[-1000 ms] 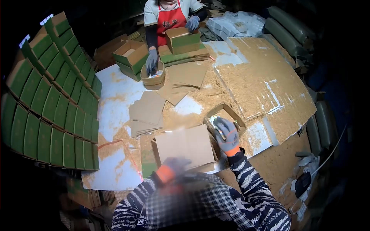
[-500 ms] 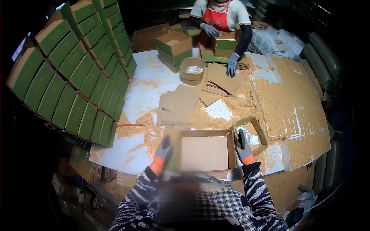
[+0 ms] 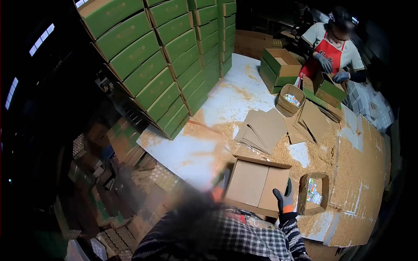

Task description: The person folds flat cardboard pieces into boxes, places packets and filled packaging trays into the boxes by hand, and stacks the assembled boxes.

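Observation:
An open cardboard box (image 3: 246,182) with flat brown cardboard at its bottom stands at the table's near edge. My right hand (image 3: 284,198), in a grey glove with an orange cuff, grips its right wall, fingers on either side of it. Against the left wall is my left hand (image 3: 220,185), smeared by motion, its fingers not clear. Right of the box sits a small brown container (image 3: 303,191) holding colourful packets (image 3: 312,192).
Green boxes (image 3: 143,65) are stacked high at the left. Cardboard sheets (image 3: 265,126) and another packet container (image 3: 285,104) lie farther back. Across the table, a person in a red apron (image 3: 328,54) handles a green box (image 3: 328,91). Sawdust-like material (image 3: 357,174) covers the right side.
The view has swung left. My left hand came off the box's top area to its left side; my right hand left the packet container for the box's right wall. The co-worker's hands moved to the green box.

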The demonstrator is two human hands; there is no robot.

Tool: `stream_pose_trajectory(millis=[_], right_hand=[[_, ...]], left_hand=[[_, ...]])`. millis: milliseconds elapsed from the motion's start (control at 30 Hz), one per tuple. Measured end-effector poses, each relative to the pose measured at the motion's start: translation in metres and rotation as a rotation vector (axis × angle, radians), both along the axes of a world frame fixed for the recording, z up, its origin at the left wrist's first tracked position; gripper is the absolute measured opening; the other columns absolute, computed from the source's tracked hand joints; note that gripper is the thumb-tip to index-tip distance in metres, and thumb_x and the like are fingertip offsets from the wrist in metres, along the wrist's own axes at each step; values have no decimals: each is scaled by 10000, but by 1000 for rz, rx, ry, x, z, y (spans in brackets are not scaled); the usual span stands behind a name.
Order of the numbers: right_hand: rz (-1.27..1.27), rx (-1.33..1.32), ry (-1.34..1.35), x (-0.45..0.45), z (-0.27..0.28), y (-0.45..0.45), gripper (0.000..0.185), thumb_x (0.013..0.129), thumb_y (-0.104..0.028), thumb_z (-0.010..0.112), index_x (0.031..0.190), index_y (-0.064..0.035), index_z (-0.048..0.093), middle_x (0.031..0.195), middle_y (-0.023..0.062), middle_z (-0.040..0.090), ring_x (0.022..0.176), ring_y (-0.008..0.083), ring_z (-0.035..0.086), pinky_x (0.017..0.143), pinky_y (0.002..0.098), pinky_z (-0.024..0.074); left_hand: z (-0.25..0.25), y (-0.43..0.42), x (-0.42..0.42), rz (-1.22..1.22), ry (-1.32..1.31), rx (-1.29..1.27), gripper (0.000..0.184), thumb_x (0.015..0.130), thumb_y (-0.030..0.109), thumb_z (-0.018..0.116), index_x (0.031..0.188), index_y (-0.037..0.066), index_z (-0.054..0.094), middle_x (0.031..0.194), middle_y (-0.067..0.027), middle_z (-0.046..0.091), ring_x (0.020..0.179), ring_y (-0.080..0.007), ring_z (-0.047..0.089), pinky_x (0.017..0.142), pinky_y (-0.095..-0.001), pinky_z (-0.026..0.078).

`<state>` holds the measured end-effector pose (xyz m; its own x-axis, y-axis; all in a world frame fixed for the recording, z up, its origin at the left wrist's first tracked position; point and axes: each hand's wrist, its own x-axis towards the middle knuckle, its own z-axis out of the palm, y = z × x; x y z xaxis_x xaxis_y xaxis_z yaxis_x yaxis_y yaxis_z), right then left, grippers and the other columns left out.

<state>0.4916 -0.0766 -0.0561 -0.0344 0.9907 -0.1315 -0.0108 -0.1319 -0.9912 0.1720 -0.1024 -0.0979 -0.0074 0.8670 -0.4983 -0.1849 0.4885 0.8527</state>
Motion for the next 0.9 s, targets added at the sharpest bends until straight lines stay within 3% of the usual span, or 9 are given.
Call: stream_pose_trajectory(millis=[100, 233, 367, 433, 500, 600, 633, 700, 900], right_hand=[[83, -211, 276, -72, 14, 14, 991, 770, -117, 818, 1530, -26, 188, 1403, 172, 488, 1232, 272, 536, 968, 390, 506], [303, -352, 324, -191, -5, 21, 951, 761, -131, 829, 1500, -56, 237, 1296, 176, 556, 1168, 275, 571, 927, 408, 521], [500, -216, 143, -317, -46, 17, 835, 781, -156, 804, 1442, -28, 310, 1298, 187, 545, 1199, 288, 540, 961, 410, 492], [478, -112, 46, -375, -59, 9, 780, 791, -168, 791, 1413, -14, 347, 1299, 193, 540, 1215, 294, 525, 978, 411, 478], [364, -186, 80, -417, -20, 1, 798, 811, -281, 778, 1429, -4, 356, 1353, 194, 513, 1204, 315, 516, 1022, 408, 428], [667, -51, -34, -452, -51, 22, 629, 912, -380, 642, 1386, -18, 439, 1423, 204, 442, 1261, 366, 464, 1063, 446, 392], [902, -41, -115, -443, -64, 36, 595, 934, -390, 606, 1374, -17, 462, 1450, 208, 411, 1290, 356, 444, 1074, 442, 386], [1040, -39, -246, -432, -62, 55, 563, 962, -395, 561, 1387, -34, 484, 1456, 200, 435, 1322, 319, 448, 1106, 408, 368], [583, 2, -178, -303, -32, 58, 504, 911, -338, 661, 1307, -39, 571, 1299, 152, 613, 1179, 262, 598, 1021, 352, 462]], left_hand=[[-51, -40, -96, 485, -197, 104, 662, 977, 567, 435, 1419, 74, 429, 1306, -97, 540, 1214, -230, 511, 1012, -356, 413], [-130, -100, -227, 964, -302, 244, 770, 963, 671, 367, 1495, 116, 354, 1445, -73, 469, 1308, -236, 456, 1077, -381, 370], [-162, -188, -259, 866, 125, 221, 869, 914, 759, 354, 1572, 215, 188, 1561, -55, 343, 1407, -277, 348, 1125, -455, 319], [-163, -182, -273, 920, -87, 289, 856, 912, 765, 348, 1565, 225, 222, 1561, -57, 340, 1389, -280, 369, 1115, -463, 334], [-136, -148, -267, 927, -387, 308, 798, 941, 722, 351, 1551, 216, 261, 1555, -63, 347, 1366, -275, 385, 1106, -469, 349], [-161, -101, -315, 899, -632, 474, 734, 969, 663, 374, 1534, 200, 294, 1529, -70, 385, 1334, -273, 414, 1098, -458, 364], [-157, -91, -322, 811, -219, 508, 637, 1016, 553, 399, 1510, 159, 324, 1511, -68, 411, 1319, -265, 435, 1101, -439, 363], [-135, -70, -340, 780, -214, 476, 588, 1014, 540, 406, 1454, 156, 341, 1447, -64, 420, 1267, -263, 440, 1060, -433, 365], [-170, -44, -372, 717, -208, 368, 342, 1000, 464, 447, 1113, 140, 440, 1062, -37, 475, 953, -247, 472, 817, -397, 379]])
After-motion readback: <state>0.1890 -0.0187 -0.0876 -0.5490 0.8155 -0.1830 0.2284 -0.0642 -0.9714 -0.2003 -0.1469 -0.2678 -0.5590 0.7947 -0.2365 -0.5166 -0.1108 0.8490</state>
